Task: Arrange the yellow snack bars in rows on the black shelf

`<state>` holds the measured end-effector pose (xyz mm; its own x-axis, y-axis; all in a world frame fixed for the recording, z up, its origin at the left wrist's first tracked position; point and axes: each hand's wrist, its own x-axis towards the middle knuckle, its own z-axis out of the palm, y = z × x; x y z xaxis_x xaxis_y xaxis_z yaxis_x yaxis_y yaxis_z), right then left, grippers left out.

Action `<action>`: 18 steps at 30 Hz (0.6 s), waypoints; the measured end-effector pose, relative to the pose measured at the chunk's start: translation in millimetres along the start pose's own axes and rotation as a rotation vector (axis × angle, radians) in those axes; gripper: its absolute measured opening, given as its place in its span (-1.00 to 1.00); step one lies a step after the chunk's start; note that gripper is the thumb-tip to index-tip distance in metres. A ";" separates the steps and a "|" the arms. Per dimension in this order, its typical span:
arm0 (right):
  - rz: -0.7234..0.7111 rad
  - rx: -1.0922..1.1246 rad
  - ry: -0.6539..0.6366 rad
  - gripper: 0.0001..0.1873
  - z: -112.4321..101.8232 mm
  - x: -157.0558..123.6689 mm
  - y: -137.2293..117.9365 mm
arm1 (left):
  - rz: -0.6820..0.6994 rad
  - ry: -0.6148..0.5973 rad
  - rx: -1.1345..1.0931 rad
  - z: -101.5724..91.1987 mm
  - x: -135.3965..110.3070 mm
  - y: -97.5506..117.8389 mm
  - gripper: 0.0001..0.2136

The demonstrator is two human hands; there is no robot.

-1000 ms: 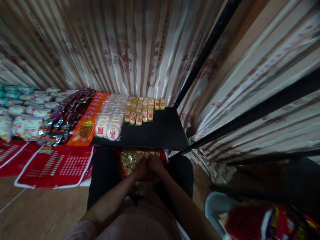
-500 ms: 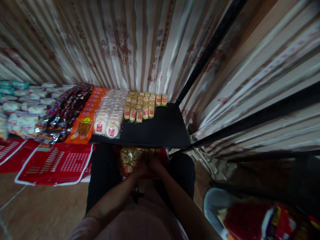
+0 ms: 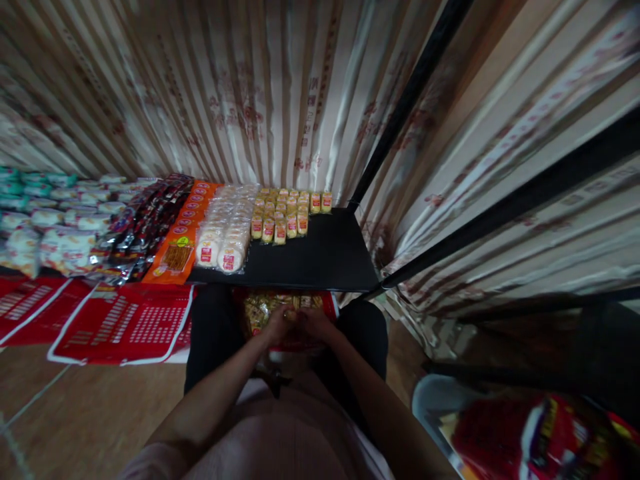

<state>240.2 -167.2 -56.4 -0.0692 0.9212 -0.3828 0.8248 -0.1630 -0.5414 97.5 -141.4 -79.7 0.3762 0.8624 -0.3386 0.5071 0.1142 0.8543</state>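
My left hand (image 3: 277, 323) and my right hand (image 3: 313, 323) meet in my lap, fingers curled together over a red bag (image 3: 326, 306) full of small yellow wrapped snacks (image 3: 256, 312). What the fingers pinch is too small and dark to name. Just beyond the bag is the front edge of a black shelf (image 3: 320, 257). On the shelf's far part stand rows of small yellow-and-red packets (image 3: 283, 217), and to their left lie stacked round white cakes in clear wrap (image 3: 224, 233).
Left of the cakes lie orange packets (image 3: 181, 237), dark shiny packets (image 3: 135, 230) and white-green packs (image 3: 45, 227). Red printed sheets (image 3: 120, 323) hang below the shelf edge. Striped curtains close the back and right. A pale stool (image 3: 435, 407) with a red bag (image 3: 530, 440) stands at lower right.
My hands stay together over the red bag, shifted slightly forward. The view has tilted a little.
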 end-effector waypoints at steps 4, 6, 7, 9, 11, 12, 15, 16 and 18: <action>-0.124 0.057 -0.018 -0.67 -12.7 -7.4 -6.7 | 0.052 -0.047 -0.119 -20.5 -3.3 17.0 -0.59; -0.136 0.066 -0.006 -0.65 -18.8 -9.6 -9.9 | 0.090 -0.069 -0.136 -30.1 -4.9 27.1 -0.57; -0.129 0.064 0.001 -0.64 -21.8 -10.6 -11.4 | 0.117 -0.071 -0.130 -34.2 -5.5 31.8 -0.57; -0.114 0.060 0.010 -0.63 -27.5 -12.4 -13.8 | 0.160 -0.062 -0.120 -40.1 -6.2 40.1 -0.58; -0.108 0.070 0.027 -0.65 -32.6 -14.3 -15.3 | 0.164 -0.054 -0.142 -43.2 -6.2 46.9 -0.57; -0.112 0.084 0.039 -0.65 -34.7 -15.4 -15.7 | 0.153 -0.055 -0.165 -43.9 -6.1 49.9 -0.57; -0.125 0.153 0.089 -0.67 -39.3 -18.6 -16.1 | 0.121 -0.101 -0.258 -44.1 -5.3 58.7 -0.55; -0.128 0.184 0.104 -0.68 -40.5 -19.5 -16.3 | 0.119 -0.120 -0.289 -44.0 -4.8 61.7 -0.55; -0.143 0.269 0.117 -0.71 -42.9 -20.7 -16.8 | 0.121 -0.137 -0.350 -43.6 -3.1 68.0 -0.53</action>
<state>251.8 -168.4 -7.3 -0.0961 0.9734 -0.2082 0.6327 -0.1017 -0.7677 97.0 -114.9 -3.3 0.5294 0.8087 -0.2566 0.1666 0.1975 0.9660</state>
